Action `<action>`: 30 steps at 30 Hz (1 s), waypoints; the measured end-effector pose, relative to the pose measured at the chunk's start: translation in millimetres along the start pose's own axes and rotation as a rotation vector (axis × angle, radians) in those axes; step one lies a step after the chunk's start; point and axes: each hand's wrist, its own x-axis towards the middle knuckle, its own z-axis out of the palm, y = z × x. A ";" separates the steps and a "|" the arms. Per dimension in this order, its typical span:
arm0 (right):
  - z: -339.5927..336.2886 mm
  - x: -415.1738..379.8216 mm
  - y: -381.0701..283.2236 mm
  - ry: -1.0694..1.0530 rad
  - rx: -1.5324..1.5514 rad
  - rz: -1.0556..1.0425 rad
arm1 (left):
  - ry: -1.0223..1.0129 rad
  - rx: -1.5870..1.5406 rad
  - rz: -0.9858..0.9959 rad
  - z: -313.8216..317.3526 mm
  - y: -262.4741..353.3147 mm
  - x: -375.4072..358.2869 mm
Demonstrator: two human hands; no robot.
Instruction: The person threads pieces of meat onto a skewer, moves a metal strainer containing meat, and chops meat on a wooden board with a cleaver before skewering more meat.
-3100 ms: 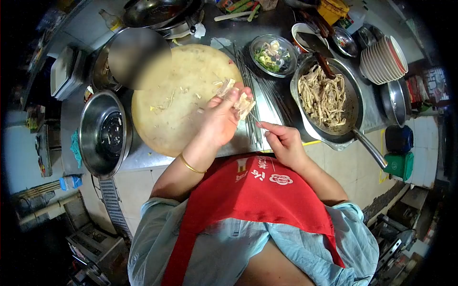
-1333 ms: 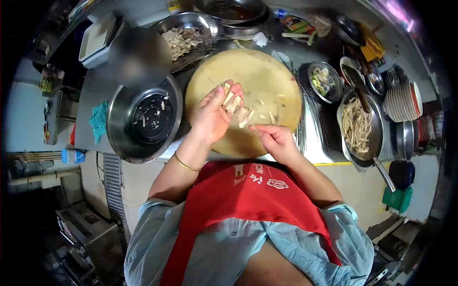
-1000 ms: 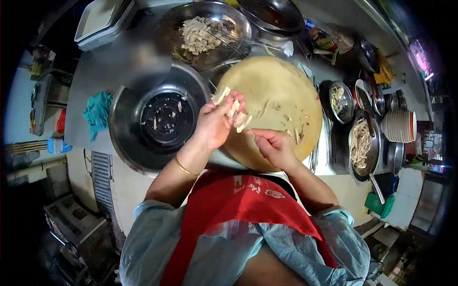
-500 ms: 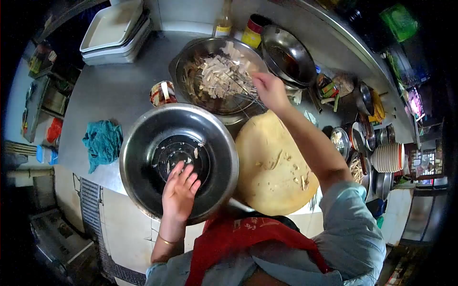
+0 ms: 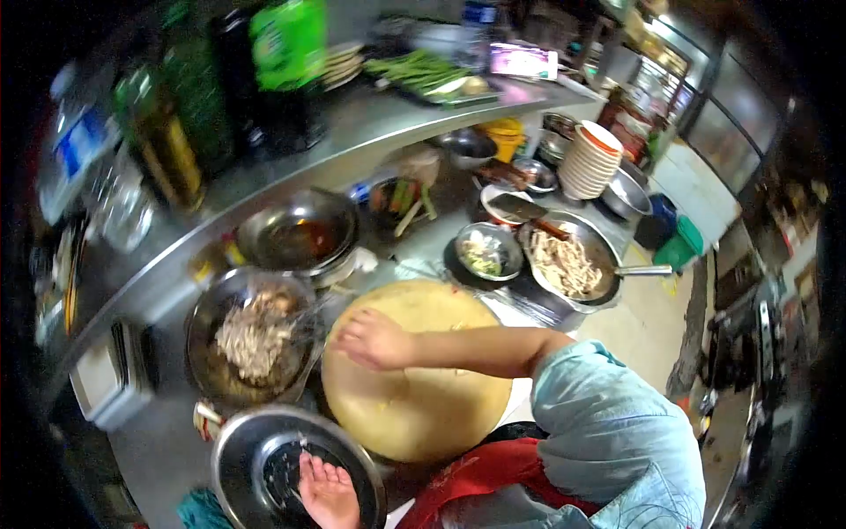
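My left hand [image 5: 330, 495] is palm up with its fingers stretched out and nothing in it. It is over the wide steel basin [image 5: 231, 441], where a few small pale scraps show. My right hand [image 5: 377, 340] is above the round yellowish chopping board [image 5: 414, 423], its fingers slightly blurred but apart, with no object visible in them. Left of the board, a steel bowl [image 5: 201, 366] holds a heap of pale shredded food [image 5: 256, 344]. Thin wire lines show at that bowl's right side, too blurred to name.
A wok [image 5: 300, 231] stands behind the bowl. To the right are a small bowl of chopped food [image 5: 487, 251], a pan of pale strips [image 5: 568, 260] and stacked bowls [image 5: 590, 163]. A metal shelf [image 5: 335, 141] with bottles runs along the back. A teal cloth [image 5: 207, 510] lies front left.
The view has swung to the right. My right hand has left the bowl of shredded food and come over the chopping board. My left hand remains over the basin.
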 end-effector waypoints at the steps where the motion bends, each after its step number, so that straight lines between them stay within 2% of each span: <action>1: -16.0 -26.1 2.7 0.013 0.003 0.029 | 0.004 0.064 0.006 14.1 -5.6 4.4; 4: -56.0 -105.8 18.0 -0.006 0.010 0.164 | 0.110 0.315 0.075 30.0 -31.6 27.7; 6: -78.4 -156.3 30.2 0.019 -0.014 0.254 | -0.002 0.313 -0.022 26.4 -47.9 48.0; 9: -129.7 -212.5 36.4 0.048 -0.174 0.367 | 0.052 0.347 -0.095 43.3 -88.5 62.5; 10: -146.0 -232.8 44.3 0.025 -0.195 0.385 | 0.050 0.346 -0.125 50.0 -105.1 65.6; 11: -163.2 -249.4 53.2 0.101 -0.220 0.343 | 0.056 0.347 -0.156 58.2 -119.9 67.0; 13: -201.4 -289.8 70.3 0.027 -0.344 0.363 | 0.021 0.355 -0.193 71.4 -153.5 68.2; 15: -249.0 -327.0 89.4 0.125 -0.410 0.413 | -0.033 0.358 -0.219 83.1 -189.9 71.4; 16: -264.8 -361.4 109.5 0.023 -0.513 0.501 | -0.042 0.380 -0.225 87.3 -210.0 73.3; 17: -288.0 -384.4 120.2 0.042 -0.503 0.664 | -0.049 0.398 -0.225 91.2 -231.2 74.8; 19: -324.5 -439.8 148.8 0.096 -0.542 0.800 | -0.045 0.420 -0.213 101.3 -279.4 75.2; 22: -351.5 -509.9 177.7 0.052 -0.648 0.962 | -0.077 0.439 -0.246 114.5 -353.6 77.7; 24: -355.6 -539.4 193.0 -0.208 -0.632 0.945 | -0.070 0.453 -0.276 136.2 -399.2 76.0; 28: -351.2 -559.5 215.5 -0.327 -0.653 0.809 | -0.150 0.473 -0.349 175.2 -469.5 69.5; 30: -357.1 -563.7 226.7 -0.368 -0.570 0.779 | -0.190 0.547 -0.301 187.0 -490.2 65.2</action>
